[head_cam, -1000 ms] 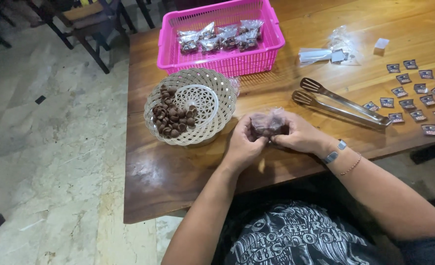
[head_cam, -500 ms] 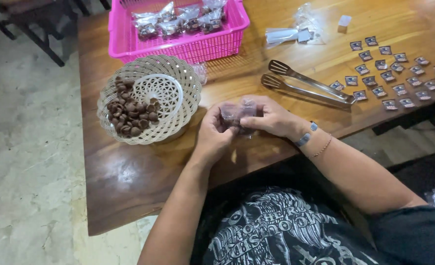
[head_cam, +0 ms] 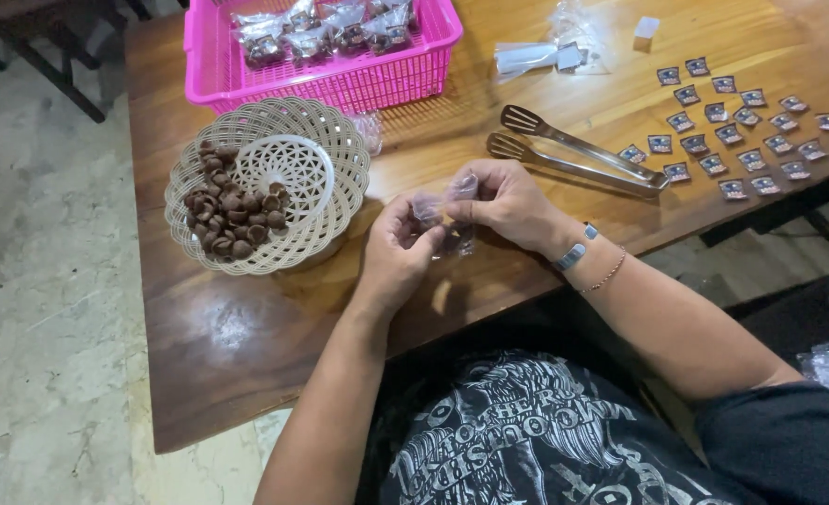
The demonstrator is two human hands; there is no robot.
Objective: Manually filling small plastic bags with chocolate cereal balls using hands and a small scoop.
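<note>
Two hands hold a little clear bag over a wooden table.

In the middle of the frame, the left hand (head_cam: 398, 245) and the right hand (head_cam: 501, 198) both pinch the small clear bag (head_cam: 444, 213) shut between their fingers. To the left sits a white woven basket (head_cam: 335, 154) with brown round candies (head_cam: 232, 210) in it. A pink basket (head_cam: 340, 84) of filled bags is at the top. Metal tongs (head_cam: 574, 154) lie just right of the hands, and small dark stickers (head_cam: 742, 131) lie in rows at the upper right.

You have bare table (head_cam: 246, 346) left of your hands; the basket (head_cam: 340, 154) and tongs (head_cam: 574, 159) crowd the far side.
</note>
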